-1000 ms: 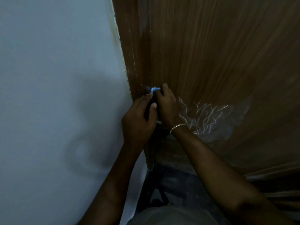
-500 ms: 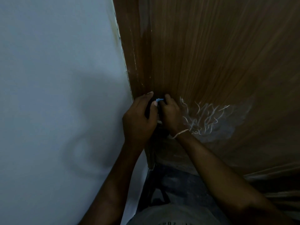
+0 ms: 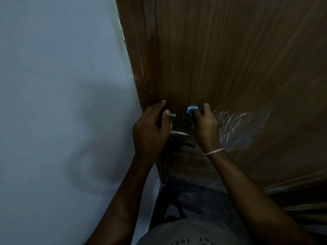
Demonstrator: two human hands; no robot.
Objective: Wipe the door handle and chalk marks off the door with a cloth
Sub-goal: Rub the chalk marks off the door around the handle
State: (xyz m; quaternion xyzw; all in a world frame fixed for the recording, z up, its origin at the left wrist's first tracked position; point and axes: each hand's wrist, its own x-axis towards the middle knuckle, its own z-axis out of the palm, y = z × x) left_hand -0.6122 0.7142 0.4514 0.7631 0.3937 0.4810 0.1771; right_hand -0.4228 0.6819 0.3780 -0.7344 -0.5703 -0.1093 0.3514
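Nearest: pale shirt [image 3: 191, 234], both forearms reaching up. Left hand [image 3: 150, 131] curled around the metal door handle [image 3: 174, 126], thumb on top, probably steadying it for wiping. Right hand [image 3: 205, 128], thin bracelet [image 3: 213, 151] at the wrist, fingers bunched on a blue cloth [image 3: 192, 109] pressed at the handle's inner end. Beyond, chalk marks [image 3: 231, 128] on the wooden door [image 3: 230, 59], not yet wiped. Versus half a second ago: hands have parted, handle metal now exposed, cloth further right.
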